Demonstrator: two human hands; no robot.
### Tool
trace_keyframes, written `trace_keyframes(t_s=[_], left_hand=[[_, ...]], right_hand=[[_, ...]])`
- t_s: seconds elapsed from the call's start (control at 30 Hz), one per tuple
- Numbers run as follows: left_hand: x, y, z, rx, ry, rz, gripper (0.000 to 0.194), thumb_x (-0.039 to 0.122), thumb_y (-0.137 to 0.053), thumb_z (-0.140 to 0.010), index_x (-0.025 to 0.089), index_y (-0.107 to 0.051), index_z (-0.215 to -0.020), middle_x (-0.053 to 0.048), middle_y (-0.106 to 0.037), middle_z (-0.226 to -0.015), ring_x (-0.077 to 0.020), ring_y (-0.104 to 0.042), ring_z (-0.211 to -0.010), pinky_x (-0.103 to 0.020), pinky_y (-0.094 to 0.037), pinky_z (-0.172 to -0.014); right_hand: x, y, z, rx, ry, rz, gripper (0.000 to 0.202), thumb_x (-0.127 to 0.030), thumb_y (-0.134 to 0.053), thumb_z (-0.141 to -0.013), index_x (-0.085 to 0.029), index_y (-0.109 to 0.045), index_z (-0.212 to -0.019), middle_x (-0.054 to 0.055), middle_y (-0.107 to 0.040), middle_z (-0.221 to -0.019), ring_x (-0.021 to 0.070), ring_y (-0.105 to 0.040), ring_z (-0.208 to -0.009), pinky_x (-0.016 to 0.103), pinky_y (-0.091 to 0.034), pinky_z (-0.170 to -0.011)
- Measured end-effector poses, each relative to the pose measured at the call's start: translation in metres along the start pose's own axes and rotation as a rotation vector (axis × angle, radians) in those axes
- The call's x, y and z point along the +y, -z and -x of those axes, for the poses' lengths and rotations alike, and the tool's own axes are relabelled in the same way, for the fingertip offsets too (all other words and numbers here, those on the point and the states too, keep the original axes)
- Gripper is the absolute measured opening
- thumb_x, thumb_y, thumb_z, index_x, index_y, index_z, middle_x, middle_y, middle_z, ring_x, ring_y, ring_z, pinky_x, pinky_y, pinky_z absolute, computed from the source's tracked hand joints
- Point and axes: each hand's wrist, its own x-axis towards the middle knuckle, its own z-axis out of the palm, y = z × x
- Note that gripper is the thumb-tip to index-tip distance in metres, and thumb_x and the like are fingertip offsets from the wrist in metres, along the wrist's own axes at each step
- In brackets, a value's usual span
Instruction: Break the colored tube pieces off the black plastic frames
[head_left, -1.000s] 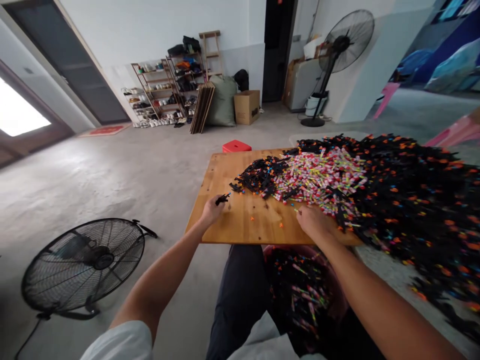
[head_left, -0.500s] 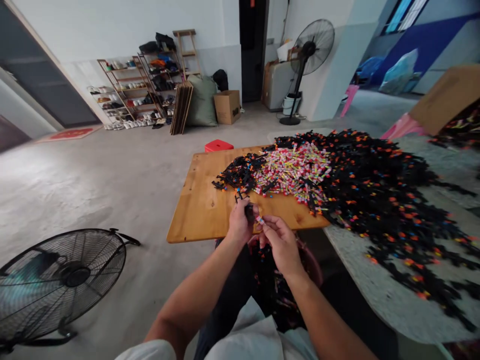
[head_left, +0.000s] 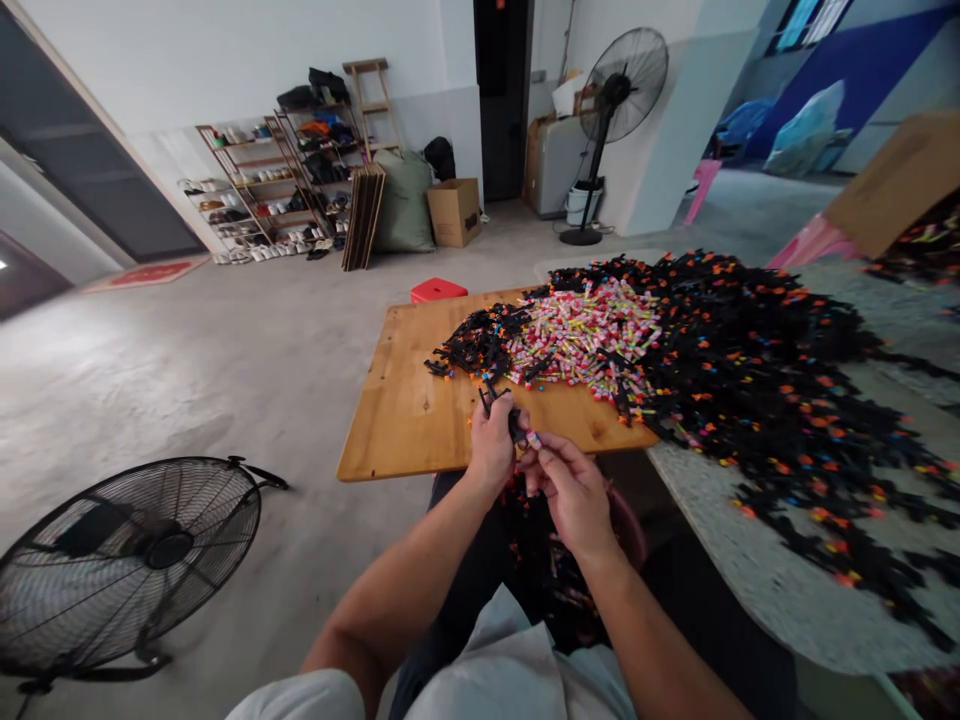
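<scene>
My left hand [head_left: 493, 440] is closed around black plastic pieces [head_left: 515, 424], whose thin ends stick out above the fingers. Close beside it on the right, my right hand [head_left: 574, 492] pinches a small pink-and-white tube [head_left: 533, 439] between thumb and fingertips. Both hands are over the near edge of the wooden board [head_left: 405, 420]. Beyond them lies a heap of small pink, white and yellow tubes [head_left: 585, 335]. Black pieces with orange and blue tips [head_left: 750, 340] spread out to its right, and a smaller black pile [head_left: 484, 340] sits on its left.
Below the hands, a pink basket [head_left: 628, 525] holds more black pieces. A grey stone tabletop [head_left: 765, 590] is at the right. One black fan [head_left: 161, 550] stands at the lower left, another fan [head_left: 616, 90] at the back. Behind the board is a red stool [head_left: 437, 290].
Both hands have shifted slightly right in view, with the black pieces and the tube still held. The view itself has moved a little.
</scene>
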Motion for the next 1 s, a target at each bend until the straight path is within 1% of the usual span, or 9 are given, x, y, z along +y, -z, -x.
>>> trace_keyframes(t_s=[0.1, 0.27, 0.37, 0.43, 0.5, 0.57, 0.7, 0.83, 1.0], left_hand=[[0.001, 0.0, 0.002, 0.034, -0.073, -0.049, 0.027, 0.042, -0.064, -0.081, 0.022, -0.046, -0.078, 0.006, -0.054, -0.053, -0.0079, -0.044, -0.035, -0.02, -0.031, -0.036], [0.003, 0.0, 0.005, 0.042, -0.174, -0.111, 0.024, 0.039, -0.064, -0.083, 0.022, -0.048, -0.079, 0.006, -0.055, -0.052, -0.0086, -0.048, -0.04, -0.02, -0.036, -0.041], [0.002, 0.0, 0.006, 0.037, -0.196, -0.134, 0.025, 0.041, -0.063, -0.085, 0.022, -0.048, -0.079, 0.005, -0.057, -0.051, -0.0095, -0.049, -0.04, -0.021, -0.038, -0.043], [0.0, 0.0, 0.006, 0.031, -0.202, -0.142, 0.027, 0.043, -0.063, -0.086, 0.022, -0.048, -0.078, 0.004, -0.057, -0.051, -0.0101, -0.05, -0.04, -0.022, -0.04, -0.045], [-0.003, 0.0, 0.006, 0.022, -0.197, -0.139, 0.03, 0.046, -0.063, -0.087, 0.022, -0.048, -0.077, 0.004, -0.057, -0.05, -0.0112, -0.052, -0.041, -0.023, -0.042, -0.047], [-0.005, 0.0, 0.005, 0.018, -0.184, -0.132, 0.031, 0.048, -0.063, -0.087, 0.022, -0.048, -0.077, 0.004, -0.057, -0.05, -0.0122, -0.054, -0.042, -0.024, -0.043, -0.048], [-0.006, 0.0, 0.005, 0.017, -0.16, -0.151, 0.028, 0.044, -0.061, -0.088, 0.022, -0.048, -0.076, 0.004, -0.056, -0.05, -0.0117, -0.053, -0.042, -0.023, -0.043, -0.048], [-0.006, -0.002, 0.006, 0.047, -0.159, -0.154, 0.027, 0.041, -0.06, -0.088, 0.022, -0.049, -0.072, 0.003, -0.055, -0.05, -0.0111, -0.052, -0.042, -0.023, -0.042, -0.048], [-0.015, -0.005, 0.008, 0.09, -0.102, -0.113, 0.04, 0.043, -0.049, -0.093, 0.021, -0.049, -0.06, 0.0, -0.054, -0.05, -0.0123, -0.054, -0.045, -0.023, -0.044, -0.05]], right_hand=[[-0.003, 0.001, 0.002, 0.001, 0.068, 0.122, 0.027, -0.039, -0.071, -0.095, -0.021, -0.072, -0.115, -0.001, -0.067, -0.067, 0.0136, -0.061, -0.058, 0.026, -0.052, -0.057], [-0.003, 0.011, 0.006, 0.039, 0.236, 0.5, 0.03, -0.039, -0.064, -0.1, -0.02, -0.072, -0.122, 0.006, -0.078, -0.087, 0.0193, -0.073, -0.072, 0.035, -0.062, -0.073], [-0.002, 0.018, 0.009, 0.044, 0.374, 0.702, 0.029, -0.035, -0.062, -0.1, -0.021, -0.073, -0.124, 0.01, -0.08, -0.101, 0.0232, -0.077, -0.085, 0.038, -0.063, -0.084], [-0.003, 0.019, 0.01, 0.051, 0.426, 0.776, 0.029, -0.032, -0.062, -0.1, -0.021, -0.074, -0.124, 0.01, -0.081, -0.104, 0.0233, -0.078, -0.085, 0.039, -0.063, -0.087], [-0.004, 0.017, 0.012, 0.064, 0.398, 0.76, 0.029, -0.033, -0.063, -0.099, -0.021, -0.074, -0.123, 0.01, -0.081, -0.103, 0.0222, -0.077, -0.08, 0.038, -0.064, -0.084], [-0.007, 0.013, 0.014, 0.078, 0.281, 0.652, 0.032, -0.037, -0.064, -0.099, -0.02, -0.074, -0.124, 0.01, -0.081, -0.102, 0.0212, -0.076, -0.076, 0.037, -0.065, -0.077], [-0.012, 0.007, 0.015, 0.092, 0.032, 0.364, 0.037, -0.046, -0.071, -0.094, -0.019, -0.076, -0.121, 0.007, -0.08, -0.088, 0.0204, -0.073, -0.067, 0.035, -0.065, -0.065], [-0.015, 0.006, 0.016, 0.103, 0.042, 0.426, 0.038, -0.045, -0.073, -0.093, -0.02, -0.077, -0.12, 0.007, -0.08, -0.088, 0.0212, -0.074, -0.07, 0.036, -0.064, -0.071], [-0.008, 0.005, 0.017, 0.184, 0.022, 0.44, 0.04, -0.046, -0.07, -0.094, -0.019, -0.076, -0.123, 0.008, -0.08, -0.089, 0.0219, -0.075, -0.071, 0.036, -0.064, -0.071]])
